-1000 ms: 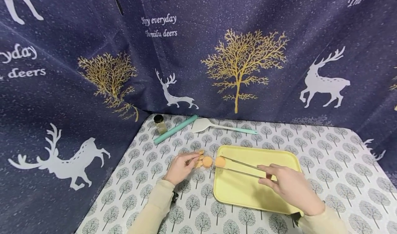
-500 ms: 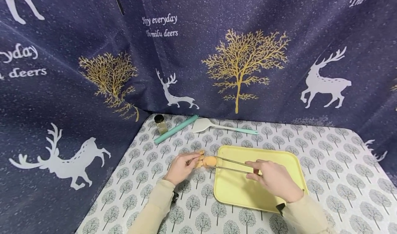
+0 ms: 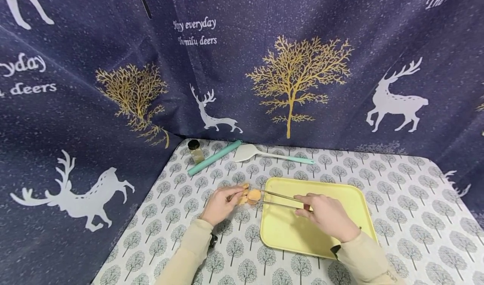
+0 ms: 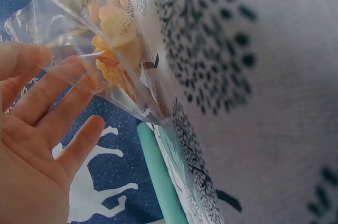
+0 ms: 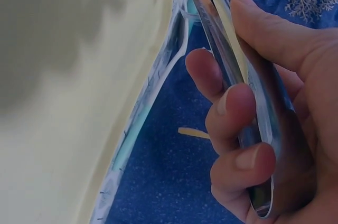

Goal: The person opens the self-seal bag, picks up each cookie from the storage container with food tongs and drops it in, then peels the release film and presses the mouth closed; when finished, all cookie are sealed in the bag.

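Two hands [image 3: 220, 205] [image 3: 328, 216], one pair of tongs [image 5: 285, 139], one bag [image 4: 74, 31] and one tray [image 3: 291, 232] show. One jar [image 3: 196, 152], one rod [image 3: 214, 158], one spatula [image 3: 247, 152] and several orange pieces [image 4: 119, 26] appear

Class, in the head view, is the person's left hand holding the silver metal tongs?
No, the right hand holds the silver metal tongs, while the left hand holds a clear plastic bag.

i can't tell which building my rig is in, but it reads as a kitchen-like corner: deer-print cloth [image 3: 234, 66] hangs behind a worktop [image 3: 281, 262] covered in tree-print fabric [image 3: 408, 201], carrying a spatula [image 3: 247, 151], lidded jar [image 3: 195, 152] and yellow tray [image 3: 302, 236].
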Available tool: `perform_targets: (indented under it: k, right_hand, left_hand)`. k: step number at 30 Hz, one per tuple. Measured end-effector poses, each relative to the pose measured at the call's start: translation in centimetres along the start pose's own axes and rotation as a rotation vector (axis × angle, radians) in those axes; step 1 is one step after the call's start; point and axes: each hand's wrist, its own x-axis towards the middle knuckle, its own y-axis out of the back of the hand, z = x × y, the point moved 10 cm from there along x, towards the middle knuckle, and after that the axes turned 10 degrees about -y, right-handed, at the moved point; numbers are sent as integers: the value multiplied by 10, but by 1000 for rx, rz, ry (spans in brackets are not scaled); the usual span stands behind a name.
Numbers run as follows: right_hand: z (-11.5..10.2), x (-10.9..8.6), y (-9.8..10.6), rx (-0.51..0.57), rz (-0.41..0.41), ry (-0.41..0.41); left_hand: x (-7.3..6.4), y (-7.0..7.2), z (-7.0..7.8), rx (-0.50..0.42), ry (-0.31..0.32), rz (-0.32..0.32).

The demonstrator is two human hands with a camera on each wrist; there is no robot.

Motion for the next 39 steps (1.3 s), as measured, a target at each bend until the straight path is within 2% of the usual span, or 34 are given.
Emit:
perform_targets:
  k: [13,25,31,39]
  right_hand:
    - [-7,2,-4,-22,-1,19]
    - [2,0,-8,13,-27,-32]
    - [8,-9,0,8,-18,-61]
    - [18,-30,20,13,13,-87]
  left_hand:
    - [0,0,1,1,-24,1]
    - [0,-1,0,9,-12,-6]
    - [2,-4,0,7,-34,-5]
    - [1,-1,3,2,-33,8]
